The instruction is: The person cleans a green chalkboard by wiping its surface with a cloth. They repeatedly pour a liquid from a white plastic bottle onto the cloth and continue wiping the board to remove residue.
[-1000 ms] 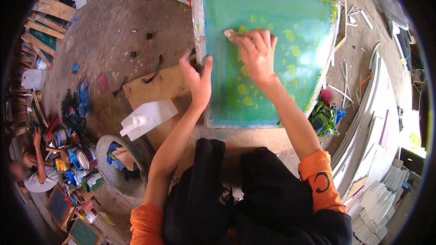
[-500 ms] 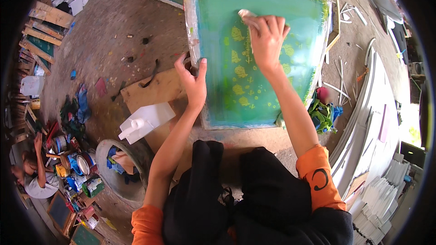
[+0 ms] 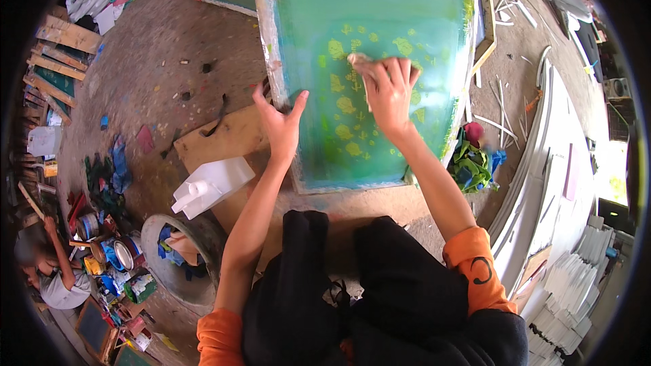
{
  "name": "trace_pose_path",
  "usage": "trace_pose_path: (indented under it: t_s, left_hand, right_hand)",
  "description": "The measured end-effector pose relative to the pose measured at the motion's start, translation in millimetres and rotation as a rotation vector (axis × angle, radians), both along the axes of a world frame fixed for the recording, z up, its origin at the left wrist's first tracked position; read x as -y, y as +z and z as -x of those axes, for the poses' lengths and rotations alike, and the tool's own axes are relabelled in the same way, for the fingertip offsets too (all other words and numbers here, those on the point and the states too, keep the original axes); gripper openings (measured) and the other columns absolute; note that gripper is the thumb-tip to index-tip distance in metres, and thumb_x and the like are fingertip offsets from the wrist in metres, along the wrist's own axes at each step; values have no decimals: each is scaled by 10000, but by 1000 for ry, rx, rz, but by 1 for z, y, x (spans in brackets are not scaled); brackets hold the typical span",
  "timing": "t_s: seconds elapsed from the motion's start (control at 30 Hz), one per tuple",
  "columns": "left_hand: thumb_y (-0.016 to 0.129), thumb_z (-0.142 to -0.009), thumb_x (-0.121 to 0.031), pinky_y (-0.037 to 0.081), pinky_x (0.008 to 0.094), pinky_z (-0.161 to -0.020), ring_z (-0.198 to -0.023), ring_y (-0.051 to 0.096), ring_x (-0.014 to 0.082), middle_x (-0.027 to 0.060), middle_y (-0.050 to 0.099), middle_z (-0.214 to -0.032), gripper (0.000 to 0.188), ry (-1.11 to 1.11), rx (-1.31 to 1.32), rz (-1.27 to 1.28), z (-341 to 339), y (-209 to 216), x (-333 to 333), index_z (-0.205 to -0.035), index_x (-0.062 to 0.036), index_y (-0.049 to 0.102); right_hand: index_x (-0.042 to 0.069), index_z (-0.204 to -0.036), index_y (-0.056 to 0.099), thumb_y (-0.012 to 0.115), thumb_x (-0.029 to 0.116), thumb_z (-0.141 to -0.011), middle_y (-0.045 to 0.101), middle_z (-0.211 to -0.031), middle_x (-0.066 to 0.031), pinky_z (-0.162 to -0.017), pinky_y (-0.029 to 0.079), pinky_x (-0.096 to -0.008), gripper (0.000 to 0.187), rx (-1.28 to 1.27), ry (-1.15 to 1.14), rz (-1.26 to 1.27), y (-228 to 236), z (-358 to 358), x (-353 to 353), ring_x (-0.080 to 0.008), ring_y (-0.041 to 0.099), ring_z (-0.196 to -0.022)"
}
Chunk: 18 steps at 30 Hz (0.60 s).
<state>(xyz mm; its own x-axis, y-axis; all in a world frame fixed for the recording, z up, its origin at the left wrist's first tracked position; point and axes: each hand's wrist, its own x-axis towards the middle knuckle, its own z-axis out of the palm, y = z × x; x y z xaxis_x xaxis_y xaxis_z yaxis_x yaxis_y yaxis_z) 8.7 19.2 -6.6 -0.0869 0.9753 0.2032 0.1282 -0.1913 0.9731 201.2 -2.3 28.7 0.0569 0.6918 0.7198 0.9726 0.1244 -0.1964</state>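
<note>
Before me a green printing screen (image 3: 366, 7) stands tilted in its frame, with a yellow-green pattern of small figures in its mesh. My left hand (image 3: 281, 118) grips the frame's left edge, thumb on the near face and fingers behind. On the mesh, among the figures, my right hand (image 3: 391, 91) presses a pale rag (image 3: 359, 61) bunched in its fingers. A white plastic jug (image 3: 213, 186) with a spout lies tipped left of my left forearm.
A bucket (image 3: 152, 257) holding cloths stands at lower left, near paint cans (image 3: 124, 252). Another person (image 3: 57, 285) sits at far left with a raised stick. Crumpled rags (image 3: 471, 166) lie right of the screen, beside long white strips (image 3: 519, 190).
My right hand has wiped downward over the pattern with the rag, uncovering figures above it. My left hand still holds the frame. The person at far left now shows a raised stick.
</note>
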Motion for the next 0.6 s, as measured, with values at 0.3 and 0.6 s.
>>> trace_pose_path:
  t_s: [0.3,0.6]
  left_hand:
    - [729,-779,-198,383,336,-918,-1076,476,231,177,447,-1206,706,-67,92,71,-4,15,3,-1274,24,277]
    - [733,-771,-173,415,318,-877,-1018,516,211,166,500,-1153,665,-70,82,51,-3,13,3,-1250,4,307]
  right_hand:
    - [205,-966,647,636,57,-743,581,-968,74,-818,317,-390,268,21,-79,-155,18,-16,-20,-195,472,-906]
    - [148,-1008,653,596,5,-699,597,-1002,67,-780,369,-321,345,44,217,-81,15,4,13,-170,498,-885]
